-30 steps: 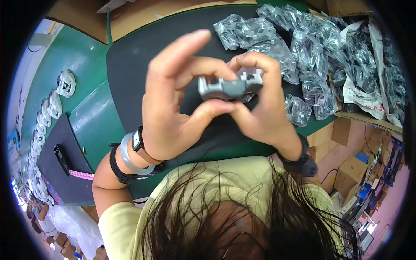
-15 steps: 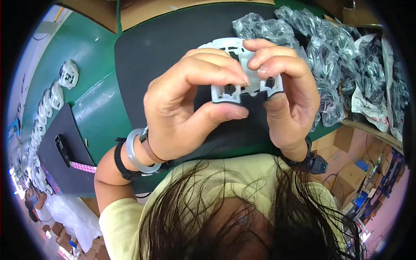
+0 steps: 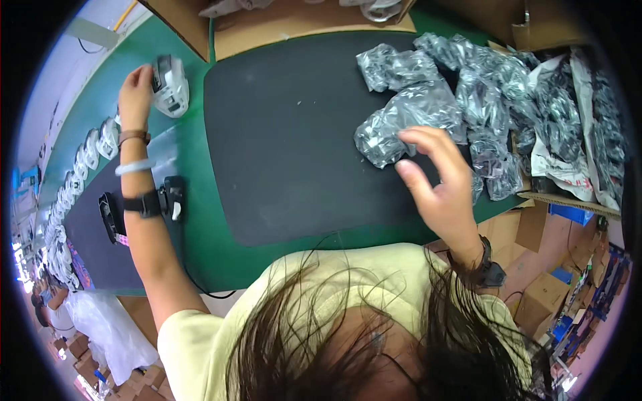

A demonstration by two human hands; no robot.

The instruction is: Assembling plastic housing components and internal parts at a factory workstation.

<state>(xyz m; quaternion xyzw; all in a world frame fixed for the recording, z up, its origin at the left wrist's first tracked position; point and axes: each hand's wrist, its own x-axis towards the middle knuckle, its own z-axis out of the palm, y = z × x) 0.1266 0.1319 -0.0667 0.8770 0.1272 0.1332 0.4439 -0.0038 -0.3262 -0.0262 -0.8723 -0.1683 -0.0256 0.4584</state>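
My left hand (image 3: 136, 100) is stretched far out to the left, its fingers bent at the edge of a white plastic housing (image 3: 175, 90) with dark openings. The housing is slightly blurred over the green table; whether it rests there I cannot tell. At the right of the black mat (image 3: 287, 147), my right hand (image 3: 441, 180) is open, thumb and fingers apart, holding nothing. Just beyond its fingertips lies a clear plastic bag (image 3: 408, 117) with contents I cannot make out. Other crumpled clear bags (image 3: 491, 100) are heaped to the right.
A row of similar white housings (image 3: 90, 150) runs along the left side of the green table (image 3: 200, 174). Beside my left forearm lies a black device (image 3: 174, 194) with a cable. A cardboard box (image 3: 314, 33) stands at the back. Another person (image 3: 57, 311) is at the far lower left.
My hands have parted. The white housing has gone from between them, in front of me, to the far left with my left hand. My right hand has opened near the bags.
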